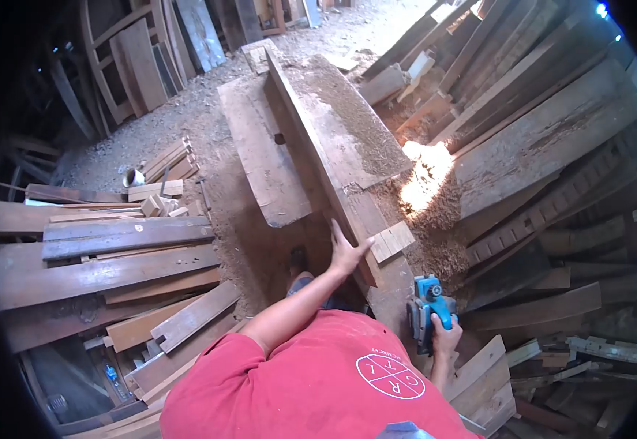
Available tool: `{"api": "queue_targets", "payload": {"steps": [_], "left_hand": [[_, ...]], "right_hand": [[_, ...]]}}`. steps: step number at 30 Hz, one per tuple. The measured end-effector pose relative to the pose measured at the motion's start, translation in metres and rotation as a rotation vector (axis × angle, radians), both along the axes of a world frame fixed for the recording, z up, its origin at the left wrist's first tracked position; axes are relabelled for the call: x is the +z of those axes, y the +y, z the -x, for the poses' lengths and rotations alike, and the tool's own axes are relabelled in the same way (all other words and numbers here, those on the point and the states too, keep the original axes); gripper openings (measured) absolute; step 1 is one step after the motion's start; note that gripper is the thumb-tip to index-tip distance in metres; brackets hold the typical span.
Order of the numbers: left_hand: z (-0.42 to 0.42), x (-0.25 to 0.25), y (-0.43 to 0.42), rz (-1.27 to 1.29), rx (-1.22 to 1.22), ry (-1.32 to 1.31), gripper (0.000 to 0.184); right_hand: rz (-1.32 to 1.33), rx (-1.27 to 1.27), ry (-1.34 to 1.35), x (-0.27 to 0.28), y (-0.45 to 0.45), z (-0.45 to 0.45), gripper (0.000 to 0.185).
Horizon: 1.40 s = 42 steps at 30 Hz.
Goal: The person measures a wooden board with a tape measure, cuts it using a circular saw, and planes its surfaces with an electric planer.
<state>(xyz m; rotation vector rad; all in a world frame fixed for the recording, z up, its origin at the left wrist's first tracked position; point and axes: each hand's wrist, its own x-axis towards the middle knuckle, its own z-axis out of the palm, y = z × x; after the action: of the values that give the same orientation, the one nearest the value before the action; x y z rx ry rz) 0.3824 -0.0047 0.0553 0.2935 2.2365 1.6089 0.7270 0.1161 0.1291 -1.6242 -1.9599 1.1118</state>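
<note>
My left hand (350,256) lies against the near end of a long board (315,154) that stands on its edge along the workbench. Its fingers are spread, with the thumb toward a small light wood block (392,242) on the bench. In my right hand (446,334) is a blue power planer (432,300), gripped by its handle and held at the right side of the bench's near end. Wood shavings lie on the bench top (326,95) beyond the board.
Stacked planks (128,238) lie at the left, near a roll of tape (134,177). Long boards (552,132) lean at the right beside a heap of shavings (435,249) partly in bright sunlight. A lower plank (263,157) runs along the bench's left side.
</note>
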Motion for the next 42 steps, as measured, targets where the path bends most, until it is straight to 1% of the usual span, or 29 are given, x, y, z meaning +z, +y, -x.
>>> {"api": "queue_targets", "payload": {"steps": [1,3,4,5,6,8,9,10,11,12,13,14,16,18,20,21,23,24,26,27,28,29,31,32,33,35,38,39,42], "left_hand": [[0.002,-0.001,0.003,0.001,0.006,0.016,0.123],[0.011,-0.007,0.012,-0.26,-0.143,-0.185,0.106],[0.014,-0.009,0.016,-0.258,-0.139,-0.175,0.106],[0.017,-0.011,0.02,-0.103,-0.125,-0.142,0.098],[0.021,-0.004,0.021,0.051,-0.105,-0.101,0.091],[0.023,0.01,0.012,0.063,-0.09,-0.082,0.088],[0.026,0.006,0.009,0.008,-0.101,-0.079,0.086],[0.027,-0.003,0.005,-0.047,-0.115,-0.081,0.084],[0.035,-0.022,0.003,-0.083,-0.156,-0.138,0.073],[0.04,-0.025,0.0,-0.089,-0.152,-0.121,0.073],[0.041,-0.028,-0.005,-0.185,-0.203,-0.207,0.067],[0.041,-0.031,-0.01,-0.281,-0.256,-0.296,0.061],[0.045,-0.036,-0.011,-0.296,-0.257,-0.264,0.055],[0.044,-0.033,-0.016,-0.352,-0.261,-0.245,0.059],[0.052,-0.063,-0.013,-0.322,-0.244,-0.258,0.06],[0.058,-0.071,-0.009,-0.297,-0.231,-0.271,0.06],[0.052,-0.032,-0.014,-0.244,-0.243,-0.25,0.059],[0.051,-0.014,-0.016,-0.182,-0.253,-0.238,0.057],[0.075,0.01,-0.014,-0.212,-0.198,-0.257,0.06],[0.088,0.023,-0.014,-0.228,-0.161,-0.296,0.064],[0.093,0.051,-0.018,-0.469,-0.119,-0.221,0.076],[0.078,0.127,-0.036,-0.543,-0.176,-0.103,0.08],[0.07,0.186,-0.046,-0.583,-0.08,0.03,0.079],[0.06,0.201,-0.05,-0.583,-0.077,0.032,0.079],[0.054,0.214,-0.052,-0.602,-0.058,0.055,0.079],[0.057,0.207,-0.049,-0.616,-0.069,0.14,0.079],[0.03,0.228,-0.05,-0.612,-0.056,0.207,0.073],[0.039,0.234,-0.05,-0.683,-0.09,0.194,0.072],[0.047,0.245,-0.052,-0.658,-0.11,0.169,0.071]], "right_hand": [[-0.009,0.029,0.043,-0.02,0.001,0.004,0.035],[-0.047,0.096,0.088,-0.047,0.004,0.018,0.034],[-0.075,0.135,0.094,-0.057,0.007,0.026,0.034],[-0.192,0.203,0.167,-0.067,0.009,0.037,0.028],[-0.194,0.211,0.184,-0.067,0.014,0.047,0.028],[-0.168,0.298,0.186,-0.065,0.02,0.067,0.031],[-0.157,0.34,0.085,-0.077,0.03,0.072,0.034],[-0.163,0.34,0.104,-0.083,0.036,0.072,0.034],[-0.124,0.35,0.058,-0.086,0.042,0.074,0.034],[-0.086,0.363,0.009,-0.086,0.046,0.077,0.035],[-0.085,0.393,-0.098,-0.073,0.044,0.08,0.042],[-0.092,0.4,-0.095,-0.061,0.037,0.077,0.042],[-0.893,0.395,-0.226,0.01,-0.005,0.097,0.06],[-0.705,0.777,0.044,0.027,-0.03,0.112,0.078],[-0.788,0.954,0.025,0.024,-0.066,0.137,0.076],[-0.797,0.953,0.03,0.005,-0.071,0.149,0.076],[-0.702,0.934,0.073,-0.04,-0.067,0.175,0.058],[-0.719,0.947,0.082,-0.036,-0.066,0.183,0.058],[-0.77,0.936,0.233,-0.022,-0.066,0.194,0.037],[-0.86,0.92,0.357,-0.004,-0.064,0.206,0.032],[-0.851,0.897,0.325,0.012,-0.057,0.216,0.032],[-0.823,0.833,0.359,0.051,-0.058,0.225,0.033],[-0.841,0.811,0.487,0.108,-0.053,0.262,0.044],[-0.814,0.787,0.524,0.141,-0.057,0.277,0.049],[-0.662,0.79,0.466,0.188,-0.067,0.282,0.051],[-0.685,0.784,0.501,0.229,-0.072,0.311,0.051],[-0.726,0.788,0.586,0.261,-0.072,0.337,0.051],[-0.749,0.79,0.628,0.267,-0.074,0.342,0.051],[-0.75,0.762,0.64,0.282,-0.074,0.35,0.047]]}}
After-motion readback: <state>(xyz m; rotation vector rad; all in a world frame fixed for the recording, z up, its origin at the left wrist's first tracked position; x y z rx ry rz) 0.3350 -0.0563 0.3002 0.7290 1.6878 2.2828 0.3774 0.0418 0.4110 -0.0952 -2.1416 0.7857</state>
